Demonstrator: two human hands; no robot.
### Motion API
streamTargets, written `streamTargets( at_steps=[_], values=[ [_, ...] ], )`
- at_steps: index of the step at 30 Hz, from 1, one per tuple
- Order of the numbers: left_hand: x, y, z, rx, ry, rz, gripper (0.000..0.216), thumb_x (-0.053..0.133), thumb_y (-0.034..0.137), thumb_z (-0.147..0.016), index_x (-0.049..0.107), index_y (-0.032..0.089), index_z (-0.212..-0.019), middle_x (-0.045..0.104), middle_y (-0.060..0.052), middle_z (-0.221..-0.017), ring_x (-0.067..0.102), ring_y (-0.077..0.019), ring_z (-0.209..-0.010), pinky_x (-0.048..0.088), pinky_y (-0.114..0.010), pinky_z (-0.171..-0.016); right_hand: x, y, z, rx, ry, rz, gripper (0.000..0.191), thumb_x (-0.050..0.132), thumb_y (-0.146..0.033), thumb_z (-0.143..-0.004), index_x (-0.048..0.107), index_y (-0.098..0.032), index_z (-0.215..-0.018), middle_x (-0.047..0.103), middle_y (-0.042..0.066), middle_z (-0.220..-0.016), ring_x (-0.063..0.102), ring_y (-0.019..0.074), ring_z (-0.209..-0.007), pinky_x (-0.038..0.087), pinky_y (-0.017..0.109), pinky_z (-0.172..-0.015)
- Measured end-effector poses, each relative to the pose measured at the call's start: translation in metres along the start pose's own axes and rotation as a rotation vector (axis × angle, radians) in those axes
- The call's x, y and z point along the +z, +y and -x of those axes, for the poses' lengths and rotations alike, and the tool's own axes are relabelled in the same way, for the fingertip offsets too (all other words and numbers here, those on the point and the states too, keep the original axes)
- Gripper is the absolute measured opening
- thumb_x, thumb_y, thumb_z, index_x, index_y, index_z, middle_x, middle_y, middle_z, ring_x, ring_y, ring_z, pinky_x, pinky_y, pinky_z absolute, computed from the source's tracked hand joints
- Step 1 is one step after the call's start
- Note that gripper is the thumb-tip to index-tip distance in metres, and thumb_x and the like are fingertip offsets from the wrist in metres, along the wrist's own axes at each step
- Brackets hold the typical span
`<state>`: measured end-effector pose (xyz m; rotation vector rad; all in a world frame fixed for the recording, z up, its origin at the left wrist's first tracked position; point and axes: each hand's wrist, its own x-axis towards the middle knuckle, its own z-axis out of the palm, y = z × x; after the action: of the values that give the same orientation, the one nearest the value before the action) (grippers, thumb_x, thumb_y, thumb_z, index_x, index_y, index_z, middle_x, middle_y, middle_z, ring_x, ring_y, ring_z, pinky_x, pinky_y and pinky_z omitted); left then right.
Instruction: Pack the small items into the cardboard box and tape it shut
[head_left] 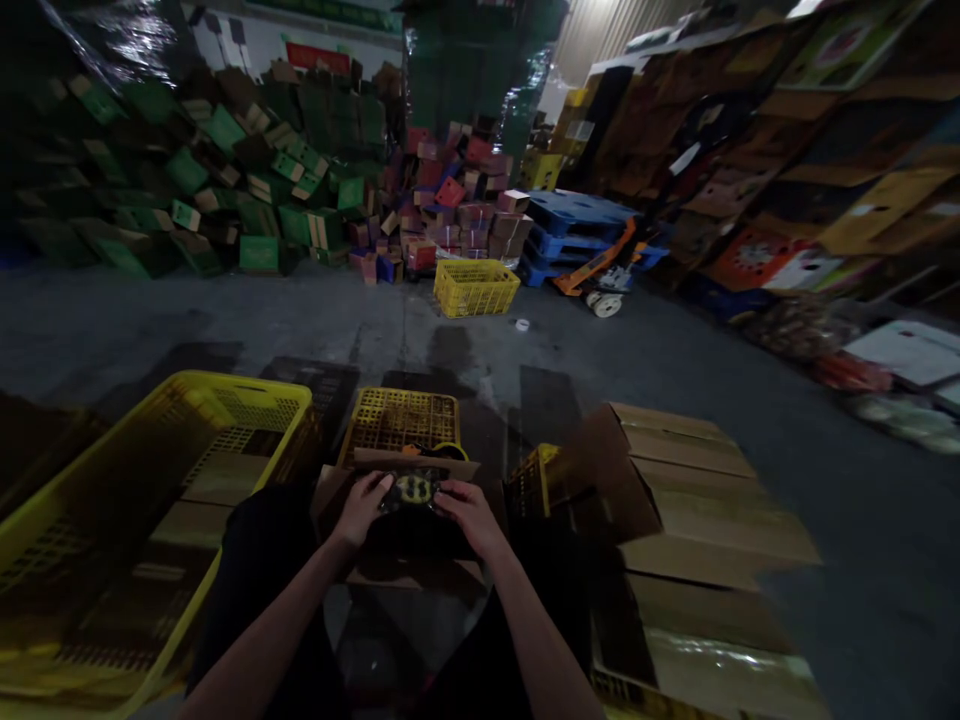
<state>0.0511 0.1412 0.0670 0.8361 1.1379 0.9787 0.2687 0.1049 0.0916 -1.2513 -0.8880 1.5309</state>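
Note:
Between my two hands is a small dark, glossy packet [415, 490] with a yellow patch and dark marks on it. My left hand [365, 508] grips its left end, fingers and thumb closed on the edge. At the right end, my right hand [466, 510] pinches it the same way. The packet is above an open cardboard box [416, 573] that stands between my knees, its flaps folded out. The inside of the box is too dark to make out. Just beyond the box is an upturned yellow crate [405, 415], with a black and orange object [435, 452] on it.
A large yellow crate [187, 380] holding cardboard boxes stands at my left. Stacked cartons [697, 490] are at my right. Farther off are a yellow basket [476, 290], blue pallets [574, 215], an orange pallet jack [600, 265] and heaped green boxes [259, 255].

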Motion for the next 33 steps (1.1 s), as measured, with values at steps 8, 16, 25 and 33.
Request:
streamTargets(
  at_steps=[8, 16, 25, 33],
  values=[
    [0.007, 0.005, 0.008, -0.127, -0.229, 0.049, 0.065, 0.076, 0.066, -0.071, 0.065, 0.020, -0.115, 0.067, -0.014, -0.125, 0.067, -0.0300, -0.110, 0.058, -0.039, -0.085, -0.004, -0.001, 0.000, -0.022, 0.039, 0.083, 0.031, 0.082, -0.044, -0.068, 0.079, -0.022, -0.089, 0.074, 0.003, -0.087, 0.065, 0.0195, -0.078, 0.051, 0.028, -0.065],
    [0.001, 0.008, 0.007, -0.083, -0.270, 0.089, 0.054, 0.088, 0.051, -0.063, 0.073, 0.015, -0.100, 0.074, -0.011, -0.105, 0.070, -0.0236, -0.092, 0.057, -0.032, -0.080, -0.002, 0.001, -0.002, -0.017, 0.058, -0.087, 0.032, 0.086, -0.041, -0.064, 0.075, -0.021, -0.087, 0.071, 0.000, -0.087, 0.064, 0.0159, -0.077, 0.051, 0.027, -0.068],
    [0.002, 0.012, 0.010, -0.091, -0.264, 0.078, 0.058, 0.088, 0.052, -0.063, 0.077, 0.013, -0.106, 0.075, -0.013, -0.105, 0.070, -0.0260, -0.094, 0.059, -0.035, -0.079, -0.002, 0.002, -0.001, -0.017, 0.003, -0.072, 0.033, 0.085, -0.045, -0.068, 0.077, -0.017, -0.085, 0.072, 0.002, -0.080, 0.063, 0.0151, -0.073, 0.049, 0.026, -0.070],
    [0.003, 0.012, 0.011, -0.028, -0.161, -0.068, 0.055, 0.077, 0.063, -0.071, 0.079, 0.013, -0.094, 0.076, -0.010, -0.096, 0.069, -0.0246, -0.088, 0.057, -0.031, -0.070, -0.004, 0.001, 0.000, -0.035, 0.152, 0.074, 0.044, 0.084, -0.055, -0.066, 0.079, -0.017, -0.086, 0.074, 0.004, -0.081, 0.065, 0.0194, -0.075, 0.048, 0.029, -0.071]
  ],
)
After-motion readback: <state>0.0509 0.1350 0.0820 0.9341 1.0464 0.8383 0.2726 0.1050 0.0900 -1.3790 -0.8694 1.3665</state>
